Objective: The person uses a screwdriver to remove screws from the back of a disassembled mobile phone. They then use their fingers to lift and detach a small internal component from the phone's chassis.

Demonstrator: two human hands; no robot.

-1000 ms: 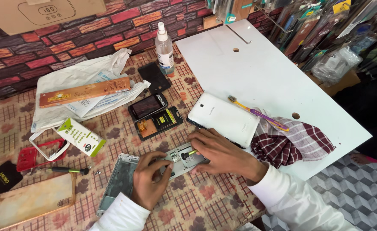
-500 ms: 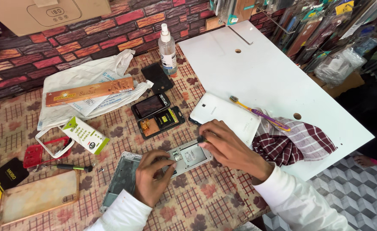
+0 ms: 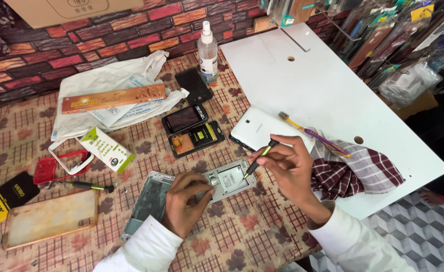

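Phone chassis, a grey-silver rectangular inner frame with its boards exposed [image 3: 228,180], lies flat on the patterned brown tablecloth [image 3: 242,236], directly before me. I judge the step in hand to be work on a small fitting at the frame's right edge. My left hand [image 3: 184,201] rests on the frame's left end, fingers pressed down to steady it. My right hand [image 3: 290,163] is closed in a pinch on a slim black screwdriver with a yellow-green band [image 3: 259,158]; its tip meets or hovers just over the frame's right edge, and I cannot tell which. The next move, in my judgement, calls for a steady tip and firm hold-down, since the frame could slide on the cloth.

Just left of the frame lies a separate grey phone back shell [image 3: 149,199]. Beyond it lies a white tablet, face down [image 3: 262,132]. Right of my right hand lies a maroon checked cloth [image 3: 358,171] with a yellow-and-purple toothbrush [image 3: 315,133] across it.
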